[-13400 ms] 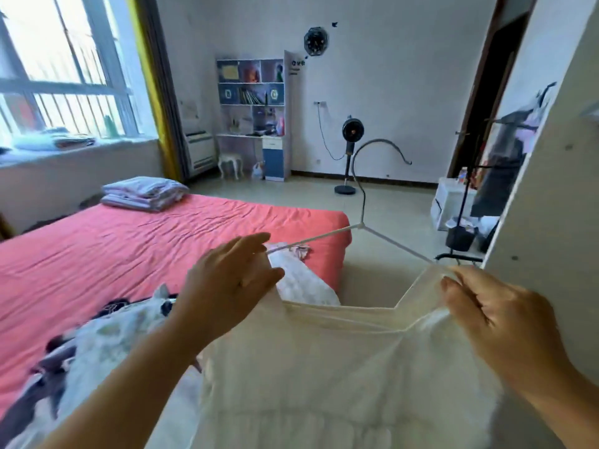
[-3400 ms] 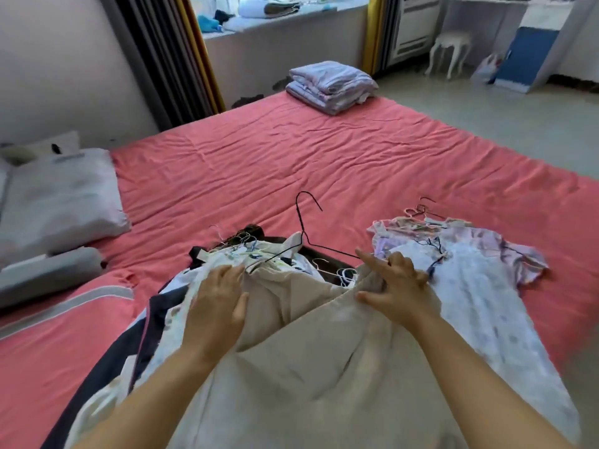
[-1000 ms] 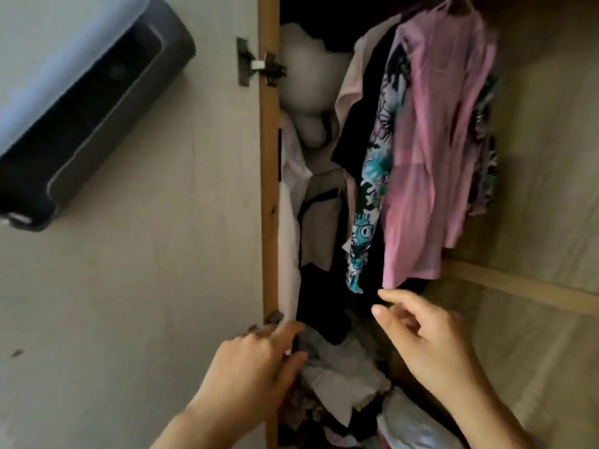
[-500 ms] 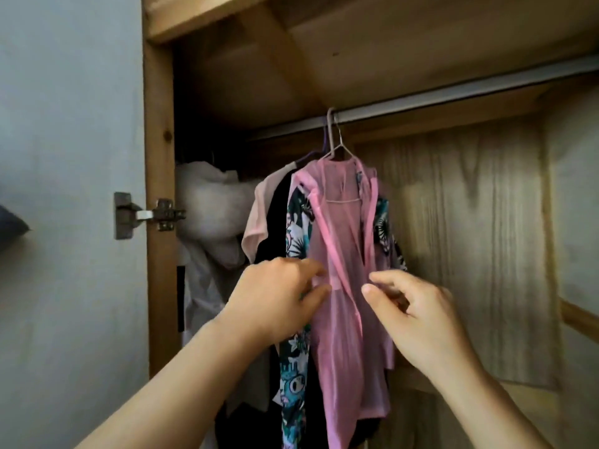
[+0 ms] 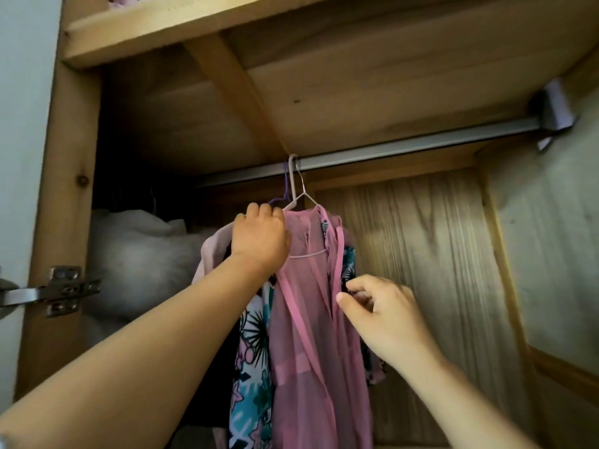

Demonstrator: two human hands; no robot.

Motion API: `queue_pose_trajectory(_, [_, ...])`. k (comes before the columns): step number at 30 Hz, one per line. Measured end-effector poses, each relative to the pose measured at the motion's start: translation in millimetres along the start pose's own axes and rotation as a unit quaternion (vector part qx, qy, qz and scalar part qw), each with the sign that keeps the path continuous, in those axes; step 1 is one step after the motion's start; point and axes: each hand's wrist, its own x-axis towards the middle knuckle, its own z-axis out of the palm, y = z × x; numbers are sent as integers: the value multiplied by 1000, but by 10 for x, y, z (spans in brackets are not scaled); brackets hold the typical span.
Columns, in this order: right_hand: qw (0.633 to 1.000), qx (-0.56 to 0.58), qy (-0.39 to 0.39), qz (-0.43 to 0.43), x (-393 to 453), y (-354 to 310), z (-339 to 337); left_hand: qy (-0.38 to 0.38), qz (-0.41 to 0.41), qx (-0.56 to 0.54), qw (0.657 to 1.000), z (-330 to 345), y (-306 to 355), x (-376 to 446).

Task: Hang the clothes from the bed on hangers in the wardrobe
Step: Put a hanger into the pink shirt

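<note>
- The pink dress hangs inside the wooden wardrobe, a bit left of the middle. It is thin and see-through, with smooth pink ribbon strips running down it.
- It sits on a thin wire hanger. The hanger's hook is over the grey metal rail up high.
- My left hand is up at the top left shoulder of the dress. My fingers are curled over the cloth and the hanger there, gripping them.
- My right hand is lower, at the right edge of the dress. My thumb and fingers are bent in and pinch something small and dark at that edge. I cannot tell what it is.
- A flowery top in white, blue and pink hangs just left of the dress, touching it.
- A purple hanger hooks on the rail right beside the wire one.
- Far left inside is a soft, fluffy white bundle.
- A shiny metal hinge sticks out at the left side post.
- Flat wooden boards make the roof above the rail.
</note>
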Motion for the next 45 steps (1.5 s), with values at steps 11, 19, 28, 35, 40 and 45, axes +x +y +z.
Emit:
queue_pose_trajectory(11, [999, -47, 8, -22, 168, 251, -47, -63, -34, 40, 997, 257, -19, 521])
queue_pose_trajectory(19, [999, -24, 11, -21, 124, 418, 13, -28, -11, 46, 998, 149, -271, 357])
queue_pose_trajectory(28, [998, 14, -58, -8, -161, 437, 363, -3, 59, -13, 998, 258, -506, -762])
queue_pose_trajectory(35, [997, 34, -45, -46, -477, 460, 557, 33, 28, -67, 997, 98, -854, -2110])
queue_pose_trajectory(40, [976, 101, -111, -155, -960, 386, 856, -13, -23, -71, 997, -226, -1085, -3095])
queue_pose_trajectory(45, [929, 294, -167, -147, -1792, 65, 1093, -92, -97, -54, 990, -694, -1233, -4144])
